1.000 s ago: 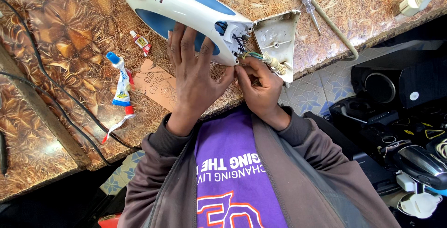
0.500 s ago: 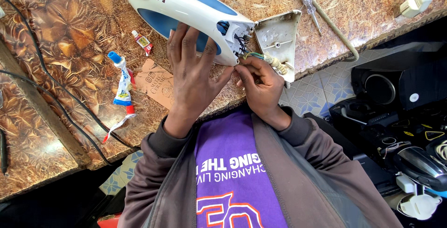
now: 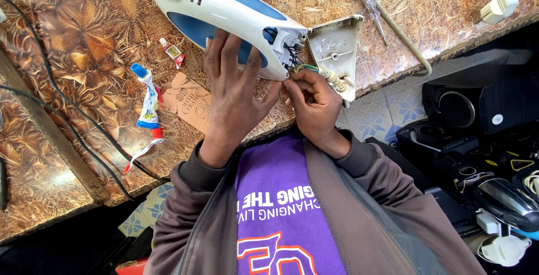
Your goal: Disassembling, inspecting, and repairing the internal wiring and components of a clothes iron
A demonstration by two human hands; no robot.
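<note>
Lying on its side across the marbled brown surface (image 3: 84, 33), one white-and-blue steam iron (image 3: 224, 16) stretches from about eleven o'clock toward the centre of the view, its rear end open and showing a cluster of wires (image 3: 289, 50). One detached white rear cover (image 3: 337, 50) sits just beside that open end, at about one o'clock. The left hand (image 3: 236, 92) is spread flat, palm down, fingers splayed and extended toward twelve o'clock, pressing on the iron's body without closing round it; its forearm runs back toward six o'clock into a brown sleeve. The right hand (image 3: 314, 103) is curled, thumb and forefinger pinched on the green-and-yellow wires of one cord end (image 3: 320, 74) right at the iron's opening, touching the left hand's thumb. Counted on the surface: one screwdriver (image 3: 370, 0) with a clear handle at one o'clock, one beige cable (image 3: 404, 39) crossing beneath it, one white plug (image 3: 499, 2) at two o'clock, one squeezed blue-capped tube (image 3: 149, 103) at nine o'clock, one small red-and-yellow glue tube (image 3: 173, 51) at ten o'clock, one piece of brown card (image 3: 188, 103) beside the left hand, and two black cables (image 3: 73, 117) running diagonally at the left.
</note>
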